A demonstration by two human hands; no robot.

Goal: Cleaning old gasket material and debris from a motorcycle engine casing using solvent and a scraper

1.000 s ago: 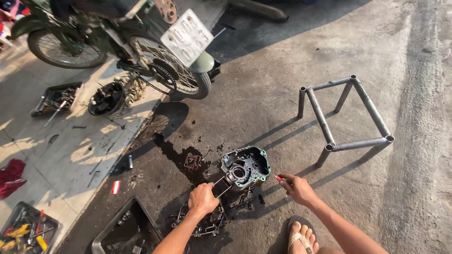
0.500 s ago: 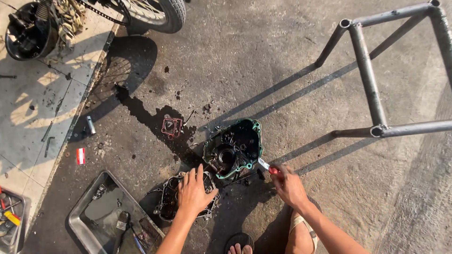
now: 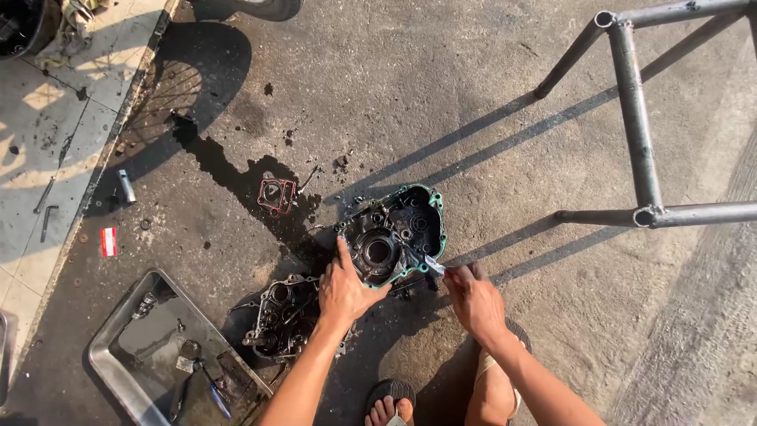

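Left hand (image 3: 341, 290) spread flat on the engine case (image 3: 394, 235); right hand (image 3: 473, 298) pinching a small blade (image 3: 434, 266) at the case's lower-right edge.

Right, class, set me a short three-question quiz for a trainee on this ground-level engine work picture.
1. True or false: the left hand rests on the engine case half with the green gasket.
2. What lies in the metal tray? A) pliers B) a hammer C) a tyre
3. Which hand holds a small blade at the gasket's edge?

Key: 1 true. 2 A, pliers. 3 The right hand.
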